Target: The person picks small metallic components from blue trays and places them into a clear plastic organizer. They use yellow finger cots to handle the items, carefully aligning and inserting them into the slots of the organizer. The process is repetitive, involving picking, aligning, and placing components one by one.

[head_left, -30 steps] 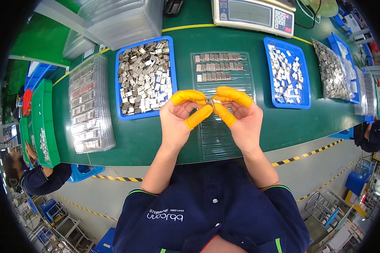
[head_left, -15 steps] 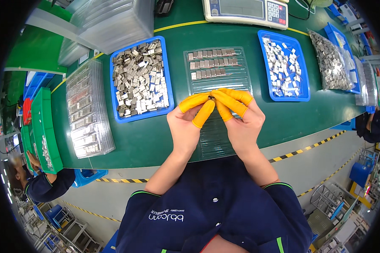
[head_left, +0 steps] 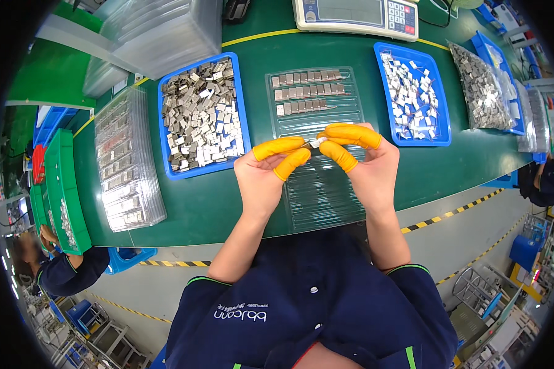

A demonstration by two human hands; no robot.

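My left hand [head_left: 266, 175] and my right hand [head_left: 370, 169] meet over a clear plastic tray [head_left: 317, 190], yellow cots on the fingers. Between their fingertips is a small white and silvery part [head_left: 316, 143], pinched from both sides; whether it is one piece or two fitted together I cannot tell. The tray's far half holds three rows of small metal-cased parts [head_left: 305, 92] with thin wires. Left of it stands a blue bin [head_left: 247, 132] of loose metal housings [head_left: 203, 111]. To the right, another blue bin [head_left: 447, 132] holds small white wired parts [head_left: 415, 98].
Stacked, filled clear trays [head_left: 129, 160] lie at the left, with a green bin [head_left: 68, 184] beyond. A scale [head_left: 357, 15] and tall stacked clear trays [head_left: 166, 37] stand at the back. A bag of metal parts [head_left: 483, 89] lies far right. Another person [head_left: 68, 270] works at left.
My hands have drawn slightly apart, the right one shifting rightward. The small part between the fingertips now shows white, where it looked dark before.
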